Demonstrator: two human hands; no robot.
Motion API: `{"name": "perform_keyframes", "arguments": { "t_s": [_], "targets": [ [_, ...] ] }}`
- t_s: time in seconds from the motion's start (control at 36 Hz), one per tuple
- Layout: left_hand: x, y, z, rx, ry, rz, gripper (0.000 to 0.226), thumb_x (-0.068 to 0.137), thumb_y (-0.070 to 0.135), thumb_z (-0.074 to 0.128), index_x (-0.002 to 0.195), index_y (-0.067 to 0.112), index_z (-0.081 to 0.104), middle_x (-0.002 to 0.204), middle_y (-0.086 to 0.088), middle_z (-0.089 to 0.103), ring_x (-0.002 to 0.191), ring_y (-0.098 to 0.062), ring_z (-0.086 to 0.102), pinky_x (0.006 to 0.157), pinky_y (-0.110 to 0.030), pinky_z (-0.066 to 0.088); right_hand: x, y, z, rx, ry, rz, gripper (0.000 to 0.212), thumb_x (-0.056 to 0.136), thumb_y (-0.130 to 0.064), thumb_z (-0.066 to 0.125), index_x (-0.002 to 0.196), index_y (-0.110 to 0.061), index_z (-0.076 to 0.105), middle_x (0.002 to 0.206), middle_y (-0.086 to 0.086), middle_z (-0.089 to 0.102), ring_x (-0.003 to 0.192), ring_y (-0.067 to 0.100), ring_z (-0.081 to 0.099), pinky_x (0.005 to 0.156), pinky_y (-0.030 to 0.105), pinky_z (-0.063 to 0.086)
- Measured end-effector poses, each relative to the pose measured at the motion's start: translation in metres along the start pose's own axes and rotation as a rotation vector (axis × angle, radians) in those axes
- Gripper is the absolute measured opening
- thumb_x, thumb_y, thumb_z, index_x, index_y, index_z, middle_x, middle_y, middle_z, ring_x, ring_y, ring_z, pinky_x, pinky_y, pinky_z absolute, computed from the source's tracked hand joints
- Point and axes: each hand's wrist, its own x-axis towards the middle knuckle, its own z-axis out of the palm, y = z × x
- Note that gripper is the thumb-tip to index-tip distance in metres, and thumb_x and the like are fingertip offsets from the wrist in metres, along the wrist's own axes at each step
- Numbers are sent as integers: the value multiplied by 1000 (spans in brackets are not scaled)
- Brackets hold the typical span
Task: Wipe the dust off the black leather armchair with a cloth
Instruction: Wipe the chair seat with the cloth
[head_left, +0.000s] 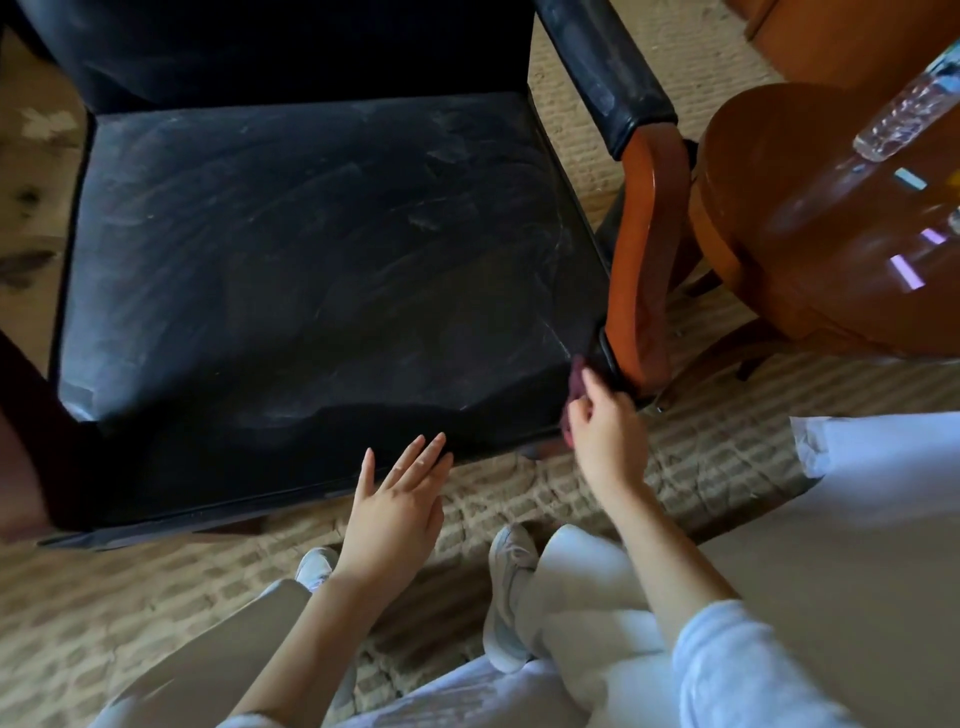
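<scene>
I am working the near right corner of the black leather armchair (322, 270), which fills the left and middle of my view, seat toward me and backrest at the far edge. My right hand (605, 423) is curled round a dark reddish cloth (575, 382) and holds it against that corner, just beside the orange-brown wooden arm post (644, 249). Only a little of the cloth shows above the fingers. My left hand (395, 512) is wide, fingers straight and close together, with the tips at the near front edge of the seat. I cannot tell whether they press on the leather or only hover over it.

Grey smears and swirls of dust lie across most of the seat, thickest toward the far right, and the padded armrest (608, 67) at the far right looks chalky too. I judge the wiping to be under way at the edge, with most of the surface not yet done.

The next move calls for a flatter cloth and long overlapping strokes from this corner leftward and up the seat, with my left hand steadying the chair. When I reach the armrest I must mind the wooden bench (779, 156) close on its right, since a clear glass piece (904, 109) stands on it
</scene>
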Motion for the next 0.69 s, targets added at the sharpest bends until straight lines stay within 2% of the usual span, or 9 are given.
{"name": "perform_keyframes", "arguments": {
  "t_s": [0.06,0.11,0.17,0.22,0.33,0.44,0.5,0.61,0.69],
  "targets": [
    [0,-1,1,-8,23,13,45,86,29,40,125,21,62,142,5,49,131,-16,46,104,-54,28,11,12,-3,51,-37,102,42,95,-24,49,137,-29,52,108,14,65,93,34,63,71,37,51],
    [-1,-1,3,-34,43,17,41,85,22,59,127,20,61,144,4,47,133,-18,43,105,-55,26,6,6,2,119,-52,109,44,95,-22,48,139,-26,50,110,15,64,96,33,62,72,36,49],
    [-1,0,3,-35,51,11,44,83,18,64,127,19,61,144,4,46,134,-18,42,105,-55,26,-8,-8,9,139,-34,75,45,96,-20,48,141,-21,47,108,16,62,95,32,62,69,31,46],
    [-1,1,3,-19,54,7,44,81,21,56,125,19,63,143,4,48,132,-18,44,104,-56,29,-27,-23,15,118,-46,-60,47,96,-21,49,143,-22,43,100,13,61,87,27,62,63,27,42],
    [0,1,-1,-32,34,10,49,82,27,40,125,20,62,139,4,53,129,-18,49,102,-57,32,-68,-55,28,113,-267,-387,53,92,-23,59,142,-24,44,96,10,60,71,24,65,56,30,53],
    [1,-1,-1,-4,53,30,51,80,25,38,123,19,65,136,4,56,125,-18,53,100,-55,33,-66,-54,30,41,-226,-557,47,86,-24,63,132,-27,56,85,8,60,52,25,61,45,26,45],
    [0,-2,2,-9,62,34,45,81,21,49,123,18,64,138,4,53,128,-18,50,102,-54,30,-43,-43,16,-8,-188,-415,44,91,-26,57,134,-33,53,88,7,60,61,25,62,50,30,49],
    [-1,-3,3,-16,83,34,46,78,19,60,124,18,64,140,4,51,130,-17,47,104,-52,28,8,-3,-9,60,-94,113,41,95,-25,48,135,-32,53,105,9,68,88,28,65,68,35,52],
    [-1,-2,2,-14,75,24,50,74,15,75,123,18,64,139,3,53,129,-18,49,103,-52,30,12,0,-10,86,-96,170,41,95,-24,48,135,-30,53,110,12,67,95,33,63,73,38,52]
  ]
}}
